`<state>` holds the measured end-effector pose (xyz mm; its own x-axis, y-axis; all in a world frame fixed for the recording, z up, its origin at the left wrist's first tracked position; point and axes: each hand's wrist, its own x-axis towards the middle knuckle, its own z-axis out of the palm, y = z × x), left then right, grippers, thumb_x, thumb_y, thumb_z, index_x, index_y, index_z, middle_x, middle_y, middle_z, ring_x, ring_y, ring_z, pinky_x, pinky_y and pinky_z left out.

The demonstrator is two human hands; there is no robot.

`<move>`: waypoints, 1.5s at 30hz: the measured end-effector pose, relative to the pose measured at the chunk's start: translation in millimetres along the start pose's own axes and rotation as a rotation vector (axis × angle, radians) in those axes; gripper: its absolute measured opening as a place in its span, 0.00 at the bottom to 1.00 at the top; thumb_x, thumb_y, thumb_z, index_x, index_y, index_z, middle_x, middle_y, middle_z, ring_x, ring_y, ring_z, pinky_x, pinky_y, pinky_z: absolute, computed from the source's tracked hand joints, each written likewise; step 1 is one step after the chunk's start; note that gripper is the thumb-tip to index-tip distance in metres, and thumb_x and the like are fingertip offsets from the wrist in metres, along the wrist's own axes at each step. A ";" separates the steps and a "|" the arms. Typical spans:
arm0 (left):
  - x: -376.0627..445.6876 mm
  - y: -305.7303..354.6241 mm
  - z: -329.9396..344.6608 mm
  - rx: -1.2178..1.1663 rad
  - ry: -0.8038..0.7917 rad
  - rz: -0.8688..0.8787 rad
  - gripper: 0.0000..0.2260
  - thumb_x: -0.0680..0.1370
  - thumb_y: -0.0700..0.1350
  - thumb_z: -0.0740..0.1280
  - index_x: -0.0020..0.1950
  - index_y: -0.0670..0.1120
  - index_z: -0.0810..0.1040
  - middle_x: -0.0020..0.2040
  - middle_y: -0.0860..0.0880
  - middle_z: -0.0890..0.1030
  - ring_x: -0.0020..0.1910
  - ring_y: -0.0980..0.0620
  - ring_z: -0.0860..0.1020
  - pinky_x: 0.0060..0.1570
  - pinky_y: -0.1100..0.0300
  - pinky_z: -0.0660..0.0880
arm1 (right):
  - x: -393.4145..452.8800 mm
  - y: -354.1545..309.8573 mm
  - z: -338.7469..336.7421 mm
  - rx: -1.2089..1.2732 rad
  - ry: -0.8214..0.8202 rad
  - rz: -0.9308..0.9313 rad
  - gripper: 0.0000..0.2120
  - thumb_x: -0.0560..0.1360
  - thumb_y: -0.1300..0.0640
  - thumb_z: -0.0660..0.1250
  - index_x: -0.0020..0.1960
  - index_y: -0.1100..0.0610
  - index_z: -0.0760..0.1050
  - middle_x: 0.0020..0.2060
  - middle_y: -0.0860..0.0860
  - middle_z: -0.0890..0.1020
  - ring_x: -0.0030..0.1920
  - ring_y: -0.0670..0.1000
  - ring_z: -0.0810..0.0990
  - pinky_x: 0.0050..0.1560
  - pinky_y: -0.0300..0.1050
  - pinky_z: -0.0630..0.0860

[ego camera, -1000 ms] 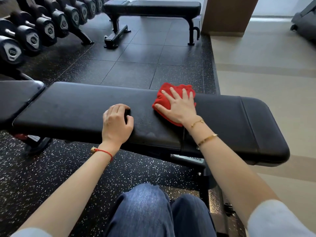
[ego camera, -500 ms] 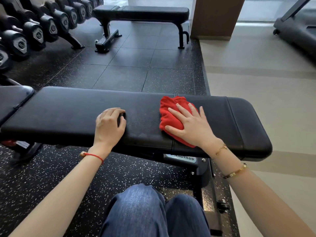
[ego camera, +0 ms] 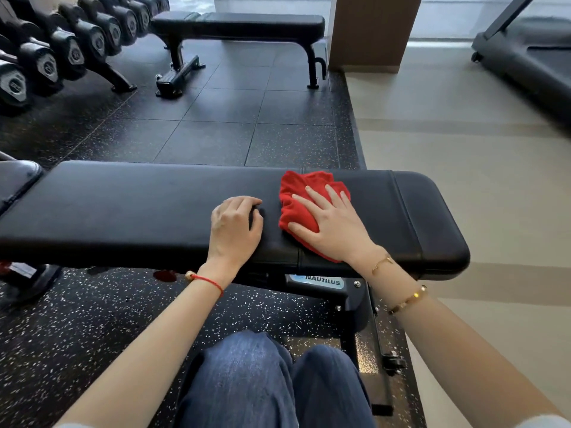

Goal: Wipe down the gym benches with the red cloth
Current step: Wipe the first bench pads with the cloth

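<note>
The near gym bench runs across the view, black padded top, and both hands are on it. The right hand lies flat on the red cloth, fingers straight and spread, pressing the bunched fabric down onto the pad. The cloth sits toward the right end of the bench top, reaching from close to the far edge back to the near edge, where a corner of it shows under the wrist. It lies across the seam where two pad sections meet.

Just beside it, the left hand rests on the pad near the front edge, fingers curled under with the knuckles up, holding nothing. The two hands are close together but apart, with a strip of bare black pad between the left thumb and the cloth.

A red string bracelet circles the left wrist; two gold bracelets sit on the right forearm. Below the pad, a label reading NAUTILUS shows on the frame. The person's knees in blue jeans are at the bottom of the view, above speckled black rubber floor.

Further back, a second bench stands on the dark tiles, with a dumbbell rack at upper left and a treadmill at upper right on pale flooring.
</note>
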<state>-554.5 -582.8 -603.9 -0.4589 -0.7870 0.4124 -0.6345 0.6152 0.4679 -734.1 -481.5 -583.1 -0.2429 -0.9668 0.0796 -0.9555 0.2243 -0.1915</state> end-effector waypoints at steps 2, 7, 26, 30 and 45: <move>0.8 8.6 7.0 0.000 -0.010 0.016 0.10 0.79 0.42 0.64 0.58 0.46 0.81 0.57 0.49 0.82 0.60 0.47 0.77 0.65 0.48 0.69 | -23.5 11.1 -2.3 -0.009 0.025 0.026 0.31 0.77 0.32 0.53 0.77 0.38 0.56 0.78 0.46 0.58 0.79 0.58 0.50 0.78 0.57 0.44; 0.2 11.7 16.7 0.028 -0.008 0.028 0.10 0.79 0.43 0.63 0.58 0.47 0.80 0.58 0.50 0.81 0.61 0.48 0.75 0.65 0.49 0.67 | -50.7 50.0 -10.3 -0.083 0.050 0.149 0.32 0.75 0.30 0.51 0.77 0.37 0.56 0.78 0.44 0.59 0.79 0.56 0.51 0.77 0.60 0.45; -2.8 13.6 20.1 0.074 0.004 0.031 0.12 0.76 0.41 0.63 0.58 0.47 0.79 0.58 0.50 0.81 0.61 0.47 0.75 0.66 0.47 0.67 | -27.1 39.4 -7.1 -0.026 0.021 0.133 0.32 0.75 0.29 0.51 0.76 0.38 0.57 0.78 0.46 0.59 0.78 0.60 0.52 0.78 0.57 0.44; -3.9 11.0 19.7 0.054 0.007 0.042 0.13 0.76 0.40 0.63 0.58 0.47 0.79 0.58 0.50 0.81 0.61 0.47 0.76 0.66 0.47 0.68 | -70.3 61.0 -10.2 -0.053 0.072 0.228 0.32 0.75 0.29 0.49 0.76 0.38 0.58 0.78 0.45 0.60 0.78 0.59 0.53 0.77 0.58 0.47; -5.2 15.7 18.0 0.059 -0.016 0.043 0.14 0.77 0.39 0.63 0.60 0.44 0.79 0.60 0.46 0.80 0.63 0.45 0.75 0.69 0.44 0.66 | 6.3 125.1 -24.6 -0.077 0.035 0.561 0.31 0.77 0.30 0.46 0.78 0.40 0.54 0.79 0.50 0.56 0.77 0.66 0.50 0.76 0.64 0.43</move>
<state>-573.3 -569.9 -612.8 -0.4964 -0.7605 0.4185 -0.6492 0.6453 0.4025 -859.3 -456.6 -582.5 -0.7215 -0.6922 0.0191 -0.6872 0.7124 -0.1424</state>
